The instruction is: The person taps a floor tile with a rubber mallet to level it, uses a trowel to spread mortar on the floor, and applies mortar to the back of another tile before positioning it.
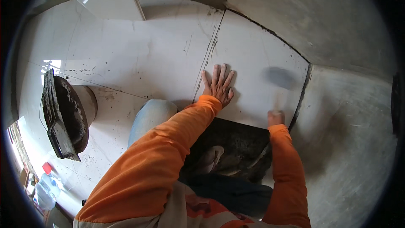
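Note:
My left hand (218, 85) lies flat with spread fingers on a large white floor tile (249, 46), beside the dark joint on its left edge. In my right hand (276, 118), closed in a fist, is the handle of a mallet. The mallet's dark grey head (279, 78), smeared by motion, appears over the right part of the same tile. Whether it touches the surface I cannot tell. Below the tile's near edge, a patch of dark, rough bedding (236, 141) is exposed.
Concrete walls (346, 114) bound the tile at the right and the far side. To the left stands a mortar-crusted bucket (86, 101) with a trowel-like flat tool (57, 122) across it. A white panel (105, 0) rises at the far left. A clear bottle (47, 190) with a red cap lies lower left.

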